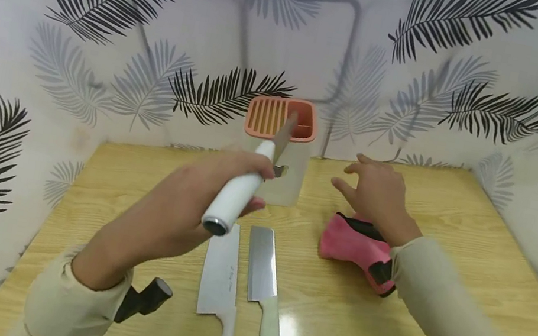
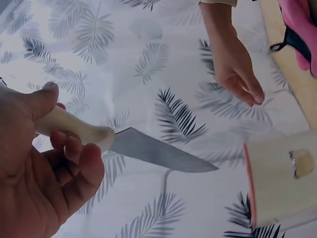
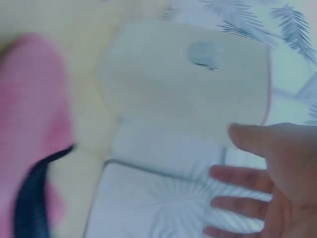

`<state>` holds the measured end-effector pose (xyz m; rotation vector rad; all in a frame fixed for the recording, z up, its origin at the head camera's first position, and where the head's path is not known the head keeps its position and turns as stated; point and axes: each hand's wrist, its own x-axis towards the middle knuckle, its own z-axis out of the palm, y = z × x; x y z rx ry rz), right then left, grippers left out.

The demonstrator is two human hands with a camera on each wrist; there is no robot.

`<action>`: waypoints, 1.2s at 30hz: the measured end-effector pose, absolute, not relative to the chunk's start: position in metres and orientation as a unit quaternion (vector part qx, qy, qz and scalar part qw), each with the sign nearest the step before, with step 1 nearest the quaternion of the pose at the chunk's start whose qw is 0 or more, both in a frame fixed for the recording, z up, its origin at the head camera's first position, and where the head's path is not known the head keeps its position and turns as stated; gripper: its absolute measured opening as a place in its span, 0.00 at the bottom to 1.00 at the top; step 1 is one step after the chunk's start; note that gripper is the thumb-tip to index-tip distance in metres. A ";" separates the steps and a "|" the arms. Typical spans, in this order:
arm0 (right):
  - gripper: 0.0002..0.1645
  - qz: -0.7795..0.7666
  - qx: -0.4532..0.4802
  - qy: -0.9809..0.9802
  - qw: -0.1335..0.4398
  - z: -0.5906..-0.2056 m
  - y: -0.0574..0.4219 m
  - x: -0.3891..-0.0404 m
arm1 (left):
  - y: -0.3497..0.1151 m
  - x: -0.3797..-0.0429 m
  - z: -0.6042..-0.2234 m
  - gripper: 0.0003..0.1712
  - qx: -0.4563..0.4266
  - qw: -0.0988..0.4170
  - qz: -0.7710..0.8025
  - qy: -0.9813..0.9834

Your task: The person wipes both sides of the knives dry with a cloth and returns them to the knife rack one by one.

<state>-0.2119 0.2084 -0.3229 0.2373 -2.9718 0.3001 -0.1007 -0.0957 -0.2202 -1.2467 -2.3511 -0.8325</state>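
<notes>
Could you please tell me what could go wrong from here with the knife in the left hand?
The white-handled knife is over the holder and might catch its rim if lowered off line. The right hand is bare beside the holder, so it could be nicked if it reaches in to help. The wide knife and narrow knife lie uncovered; the left hand might brush them if it drops.

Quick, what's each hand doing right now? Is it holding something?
Left hand: closed, holding the white-handled knife by its handle.
Right hand: open, holding nothing.
</notes>
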 end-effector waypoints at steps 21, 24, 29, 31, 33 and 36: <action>0.26 0.222 0.074 -0.970 0.061 -0.284 0.153 -0.274 | -0.096 -0.185 -0.184 0.12 -0.397 0.074 -0.304 -0.863; 0.25 0.217 0.067 -0.973 0.045 -0.277 0.154 -0.276 | -0.094 -0.187 -0.180 0.13 -0.398 0.077 -0.301 -0.863; 0.25 0.217 0.085 -0.972 0.023 -0.267 0.159 -0.277 | -0.088 -0.191 -0.174 0.12 -0.388 0.054 -0.302 -0.869; 0.25 0.221 0.089 -0.971 0.012 -0.266 0.160 -0.277 | -0.085 -0.193 -0.173 0.13 -0.376 0.039 -0.298 -0.876; 0.25 0.221 0.089 -0.971 0.003 -0.266 0.159 -0.277 | -0.082 -0.197 -0.173 0.14 -0.364 0.029 -0.288 -0.885; 0.25 0.210 0.086 -0.974 -0.009 -0.265 0.156 -0.278 | -0.077 -0.207 -0.173 0.16 -0.357 0.032 -0.265 -0.895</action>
